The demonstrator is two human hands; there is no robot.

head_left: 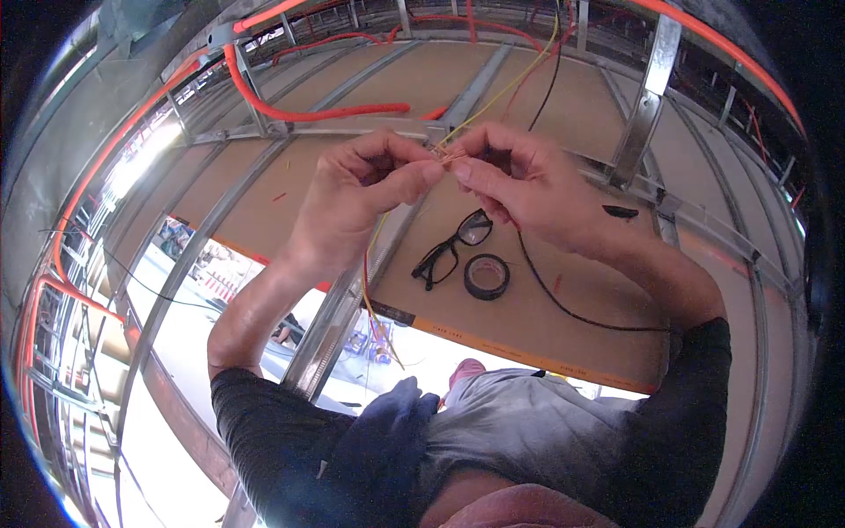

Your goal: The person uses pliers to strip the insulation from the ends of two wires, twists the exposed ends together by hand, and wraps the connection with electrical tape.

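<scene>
Both hands are raised over a brown board, fingertips meeting. My left hand (356, 189) is closed in a pinch on the wire ends (448, 158), which look coppery and thin. From the other side my right hand (519, 180) pinches the same wire ends between thumb and fingers. A yellow wire (513, 84) comes down from the ceiling to the fingers, with a red and a black wire (547, 92) near it. Yellow and red wires also hang below my left hand. Below the hands, black-framed glasses (452, 250) and a roll of black tape (487, 276) lie on the board.
Metal channels (647, 106) frame the brown board (581, 264). Orange corrugated conduit (317, 114) runs along the framing and ends behind my left hand. A black cable (563, 304) crosses the board at right. Bright openings at lower left show the floor far below.
</scene>
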